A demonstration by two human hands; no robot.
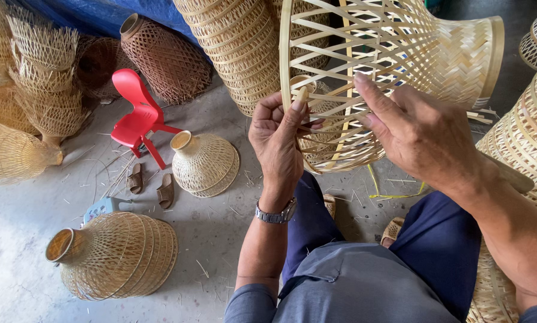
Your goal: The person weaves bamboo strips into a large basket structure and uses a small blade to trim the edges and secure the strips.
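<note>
A seated person's left hand [277, 140], a metal watch [276, 213] on its wrist, rises palm toward the camera with thumb and fingers pinched on the round rim of an open-weave bamboo frame [364, 66], while the right hand [418, 134] reaches in from the right, back of the hand up, its index finger stretched along the crossing strips and the other fingers curled loosely against the weave; whether they clasp a strip cannot be told. The frame is held up in front of the person above the knees, tilted with its wide mouth toward the camera, pale yellow, with wide diamond gaps in the body and a tightly woven narrow neck at the far end. On the concrete floor to the left stand finished bamboo shades [204, 162], a small red plastic chair [138, 113] and a pair of brown sandals [152, 182]; taller stacks of woven shades [238, 48] rise behind.
</note>
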